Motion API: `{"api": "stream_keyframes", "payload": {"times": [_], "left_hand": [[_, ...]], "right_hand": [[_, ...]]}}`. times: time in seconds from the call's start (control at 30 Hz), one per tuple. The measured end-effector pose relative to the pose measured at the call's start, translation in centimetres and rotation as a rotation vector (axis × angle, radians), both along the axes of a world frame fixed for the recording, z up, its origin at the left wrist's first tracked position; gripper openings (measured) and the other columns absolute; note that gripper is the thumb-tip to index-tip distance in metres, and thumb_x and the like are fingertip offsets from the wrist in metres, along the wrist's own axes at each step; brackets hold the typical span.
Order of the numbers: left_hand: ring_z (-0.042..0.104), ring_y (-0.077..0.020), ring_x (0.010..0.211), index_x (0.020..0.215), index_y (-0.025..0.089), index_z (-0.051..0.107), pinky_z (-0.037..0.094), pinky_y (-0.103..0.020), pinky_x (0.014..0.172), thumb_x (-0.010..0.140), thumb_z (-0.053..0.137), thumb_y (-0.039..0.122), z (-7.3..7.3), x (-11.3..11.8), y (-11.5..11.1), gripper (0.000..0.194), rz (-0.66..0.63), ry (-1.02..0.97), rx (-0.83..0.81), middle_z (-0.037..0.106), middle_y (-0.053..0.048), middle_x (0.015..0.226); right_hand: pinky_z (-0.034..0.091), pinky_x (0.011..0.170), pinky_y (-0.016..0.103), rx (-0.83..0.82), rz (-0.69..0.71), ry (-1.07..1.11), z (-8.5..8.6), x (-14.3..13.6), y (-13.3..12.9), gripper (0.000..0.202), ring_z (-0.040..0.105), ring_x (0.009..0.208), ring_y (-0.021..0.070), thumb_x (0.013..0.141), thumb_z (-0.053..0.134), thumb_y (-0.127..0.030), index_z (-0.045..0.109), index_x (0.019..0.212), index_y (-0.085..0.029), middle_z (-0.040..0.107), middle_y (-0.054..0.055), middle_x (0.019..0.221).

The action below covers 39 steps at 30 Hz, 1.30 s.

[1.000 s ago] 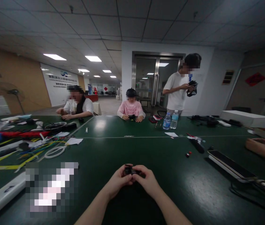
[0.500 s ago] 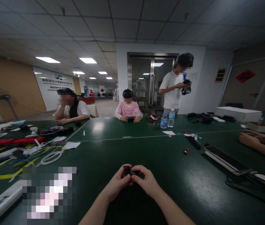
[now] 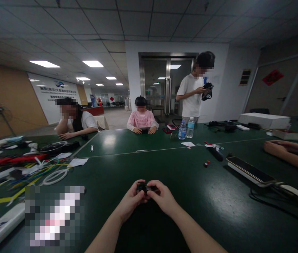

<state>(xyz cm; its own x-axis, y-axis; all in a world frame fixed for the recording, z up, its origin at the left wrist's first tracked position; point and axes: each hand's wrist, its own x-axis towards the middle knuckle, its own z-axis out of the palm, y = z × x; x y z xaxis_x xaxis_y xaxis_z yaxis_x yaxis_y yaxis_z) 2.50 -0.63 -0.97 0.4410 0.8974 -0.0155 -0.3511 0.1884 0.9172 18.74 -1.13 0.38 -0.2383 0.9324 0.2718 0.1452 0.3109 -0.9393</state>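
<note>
Far left there's a messy heap of thin cables (image 3: 35, 172) on the green table (image 3: 112, 172), yellow and blue strands all tangled up, with a smooth white coil (image 3: 55, 176) looped beside them. Below that, a long glossy white bar (image 3: 2, 225) with rounded edges runs off the corner, and whatever's next to it is pixelated, so can't tell. Dark smooth tabletop stretches from there over to the left hand (image 3: 133, 195), which has its thumb and fingers pinched round one side of a small black gadget (image 3: 145, 187). The gadget's chunky and dark, held just above the table in front of the person, but fingers cover a lot of it, so the exact shape's hard to make out. The right hand (image 3: 163, 195) has the other side in a thumb-and-finger grip, fingertips close to the left ones. More shiny tabletop to the right, then a flat black glassy slab (image 3: 250, 170) with a thin gold rim, lying on a white base, dark cords trailing off it. A co-worker's forearms (image 3: 291, 154) rest past that.
</note>
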Motion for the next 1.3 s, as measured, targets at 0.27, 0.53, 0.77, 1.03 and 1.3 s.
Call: {"api": "stream_keyframes", "payload": {"times": [0.27,0.53,0.77,1.03,1.3], "left_hand": [[0.058,-0.0148,0.080,0.106,0.023,0.047,0.043,-0.031,0.077,0.072,0.065,0.026,0.1,0.0,0.1,0.039,-0.006,-0.004,0.018,0.057,-0.005,0.096],[0.057,-0.0215,0.093,0.107,0.025,0.047,0.042,-0.035,0.079,0.070,0.066,0.027,0.3,-0.1,0.0,0.042,0.025,0.009,0.008,0.056,-0.007,0.103],[0.058,-0.0199,0.088,0.108,0.024,0.047,0.043,-0.034,0.077,0.067,0.069,0.026,0.6,-0.2,0.0,0.046,0.049,0.013,-0.015,0.056,-0.007,0.105],[0.059,-0.0194,0.087,0.107,0.024,0.048,0.043,-0.033,0.077,0.065,0.070,0.026,0.5,-0.2,0.1,0.047,0.063,0.010,-0.032,0.057,-0.007,0.101],[0.059,-0.0192,0.088,0.108,0.024,0.048,0.044,-0.033,0.077,0.069,0.067,0.026,0.2,-0.4,0.2,0.043,0.076,-0.018,-0.023,0.058,-0.006,0.099]], "right_hand": [[0.043,0.081,0.033,0.027,-0.022,-0.039,-0.1,0.1,0.1,0.017,0.053,0.097,0.0204,0.070,0.058,-0.019,0.061,0.086,-0.023,0.054,0.003,0.106],[0.040,0.086,0.037,0.013,-0.141,0.043,0.3,1.2,1.0,0.022,0.056,0.092,0.0210,0.072,0.058,-0.028,0.060,0.093,-0.020,0.063,0.004,0.092],[0.044,0.085,0.034,-0.085,-0.200,0.212,-0.5,2.5,1.8,0.028,0.057,0.096,0.0200,0.073,0.057,-0.036,0.058,0.098,-0.022,0.063,0.004,0.097],[0.040,0.089,0.038,-0.166,-0.233,0.325,-0.4,3.2,1.9,0.036,0.057,0.097,0.0213,0.072,0.058,-0.039,0.059,0.103,-0.022,0.064,0.005,0.100],[0.043,0.082,0.037,-0.152,-0.308,0.359,-0.4,4.1,2.5,0.037,0.057,0.091,0.0209,0.074,0.053,-0.041,0.058,0.106,-0.022,0.063,0.006,0.099]]}}
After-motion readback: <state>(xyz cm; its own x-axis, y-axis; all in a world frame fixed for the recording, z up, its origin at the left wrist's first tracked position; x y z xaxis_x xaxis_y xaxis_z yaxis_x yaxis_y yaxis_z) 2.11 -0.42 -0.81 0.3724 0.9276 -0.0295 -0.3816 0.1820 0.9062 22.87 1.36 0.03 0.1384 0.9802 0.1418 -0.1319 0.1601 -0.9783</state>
